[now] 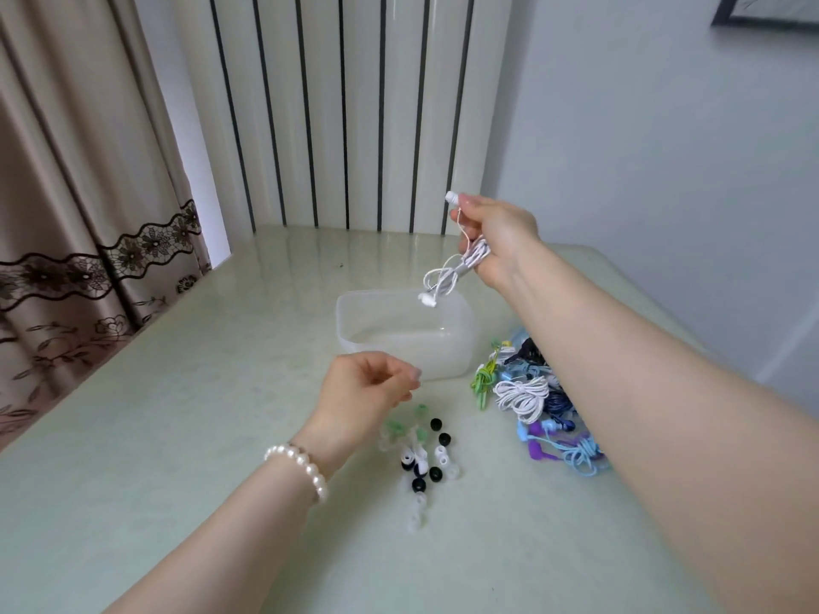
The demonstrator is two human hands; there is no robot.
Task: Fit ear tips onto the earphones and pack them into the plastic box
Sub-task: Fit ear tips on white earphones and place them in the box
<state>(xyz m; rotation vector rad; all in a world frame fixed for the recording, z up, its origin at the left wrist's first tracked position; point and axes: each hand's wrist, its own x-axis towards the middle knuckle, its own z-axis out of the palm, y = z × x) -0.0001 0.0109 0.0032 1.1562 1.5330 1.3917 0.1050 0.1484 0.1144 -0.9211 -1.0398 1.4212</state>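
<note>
Pale green glossy table (pixel 177 436) against a striped white panel wall (pixel 354 104), patterned curtain (pixel 88 214) at far left.

Right hand (pixel 496 241) raised above the far right of the table, fingers curled round a bundled white earphone set (pixel 447 268); one earbud pinched at the fingertips and poking up past them, cable loops and the second bud dangling below, hanging over the far rim of the plastic box (pixel 461 343). Box translucent, open-topped, standing on the table near its middle, nothing visible inside.

Left hand (pixel 363 392) hovering just near of the box, fingers loosely curled with thumb and fingertips drawn close together; whether anything is pinched there cannot be told. Pearl bracelet (pixel 301 467) on that wrist.

Directly below and near of the left hand, loose ear tips (pixel 425 454) scattered on the table: black, white, clear and pale green, lying close together.

To the right of the box and the tips, partly hidden by the right forearm, a heap of coiled earphones (pixel 532 405) in white, green, light blue, dark blue and purple, touching one another.
</note>
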